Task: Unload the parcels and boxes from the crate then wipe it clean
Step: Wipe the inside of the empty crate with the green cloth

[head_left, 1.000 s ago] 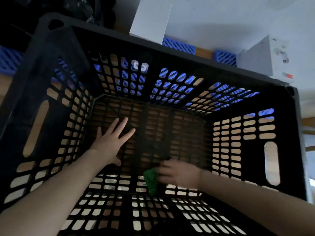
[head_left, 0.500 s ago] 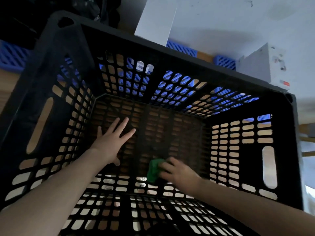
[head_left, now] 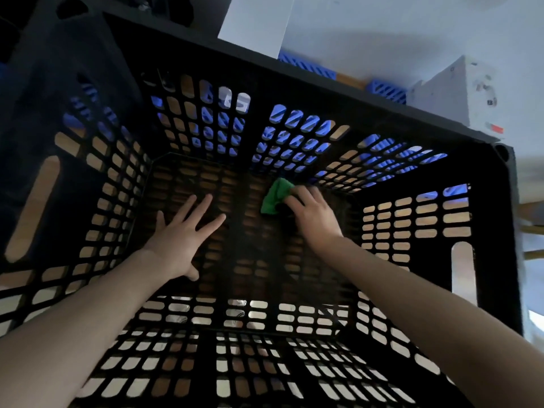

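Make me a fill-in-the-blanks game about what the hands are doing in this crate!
The right hand holds a crumpled ____ cloth.
The left hand, fingers spread, holds ____.
Both hands reach inside the slotted ____ plastic crate.
Missing words: green, nothing, black.

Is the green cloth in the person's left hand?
No, the right hand grips the green cloth; the left hand is spread flat inside the crate.
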Action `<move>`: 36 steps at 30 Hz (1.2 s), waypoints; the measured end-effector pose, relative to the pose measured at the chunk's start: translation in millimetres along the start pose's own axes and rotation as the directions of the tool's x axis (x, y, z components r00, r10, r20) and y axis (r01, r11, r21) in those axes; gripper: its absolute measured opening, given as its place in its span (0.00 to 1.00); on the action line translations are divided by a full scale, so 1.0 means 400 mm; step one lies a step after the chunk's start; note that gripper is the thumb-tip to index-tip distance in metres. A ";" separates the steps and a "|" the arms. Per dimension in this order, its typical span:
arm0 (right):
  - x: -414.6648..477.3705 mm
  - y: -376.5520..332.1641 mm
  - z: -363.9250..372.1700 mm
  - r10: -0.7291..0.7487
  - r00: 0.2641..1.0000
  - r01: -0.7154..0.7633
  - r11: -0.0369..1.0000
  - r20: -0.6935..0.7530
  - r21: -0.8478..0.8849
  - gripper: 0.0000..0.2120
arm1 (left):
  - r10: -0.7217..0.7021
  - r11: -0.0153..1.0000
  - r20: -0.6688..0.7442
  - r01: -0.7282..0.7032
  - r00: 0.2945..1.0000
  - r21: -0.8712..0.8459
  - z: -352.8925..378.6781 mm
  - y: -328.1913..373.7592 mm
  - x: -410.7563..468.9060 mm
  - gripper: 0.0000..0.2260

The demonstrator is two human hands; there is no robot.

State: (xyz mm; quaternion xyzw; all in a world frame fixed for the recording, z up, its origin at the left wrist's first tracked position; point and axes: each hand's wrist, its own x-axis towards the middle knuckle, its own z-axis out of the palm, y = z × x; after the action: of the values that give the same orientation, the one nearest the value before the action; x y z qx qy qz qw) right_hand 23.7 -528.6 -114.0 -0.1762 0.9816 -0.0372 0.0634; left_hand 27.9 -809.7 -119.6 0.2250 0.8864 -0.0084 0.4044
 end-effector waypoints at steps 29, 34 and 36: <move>-0.354 -0.082 0.005 -0.624 0.711 0.567 0.781 0.324 0.262 0.15 | -0.009 1.000 0.050 0.010 0.999 -0.018 -0.017 0.003 -0.007 0.59; -0.180 -0.015 0.010 -0.480 0.867 0.467 0.876 0.133 0.119 0.16 | -0.012 1.000 0.041 0.012 0.999 -0.004 -0.014 0.004 -0.006 0.59; -0.093 0.018 0.005 -0.301 0.951 0.296 0.952 0.064 0.077 0.17 | -0.017 1.000 0.035 0.017 0.999 -0.011 -0.012 0.004 -0.005 0.59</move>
State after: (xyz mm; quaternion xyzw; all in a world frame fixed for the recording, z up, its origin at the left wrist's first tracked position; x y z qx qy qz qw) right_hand 56.2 -508.9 -112.6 -0.3216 0.9388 -0.0722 0.0996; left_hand 26.4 -808.1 -114.5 0.2151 0.8812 -0.0108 0.4208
